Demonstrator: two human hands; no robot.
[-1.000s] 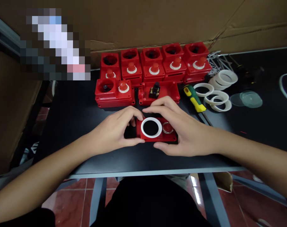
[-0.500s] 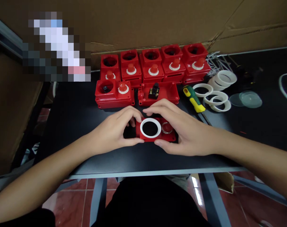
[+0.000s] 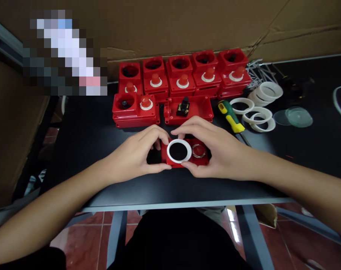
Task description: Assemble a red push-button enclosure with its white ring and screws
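Observation:
A red plastic housing cover [image 3: 198,160] lies on the black table before me. A white ring [image 3: 170,160] sits over its round opening, which looks black inside, and a red knob [image 3: 199,150] is at its right end. My left hand [image 3: 139,152] grips the cover's left end, thumb at the near edge and fingers at the far side. My right hand [image 3: 215,150] arches over the knob end, closed round the ring with its thumb at the near rim and fingers at the far rim. Part of the cover's right end is hidden by the right hand.
Several red boxes with orange knobs [image 3: 183,79] stand against the cardboard. An open red base [image 3: 198,107] holds a black switch. To its right lie a green-yellow screwdriver [image 3: 230,116], white rings [image 3: 241,105], clear discs [image 3: 299,117] and a tangle of thin metal pieces [image 3: 260,73].
My right thumb and fingers have moved slightly left, closer in on the white ring. My left hand and the red cover have stayed almost where they were.

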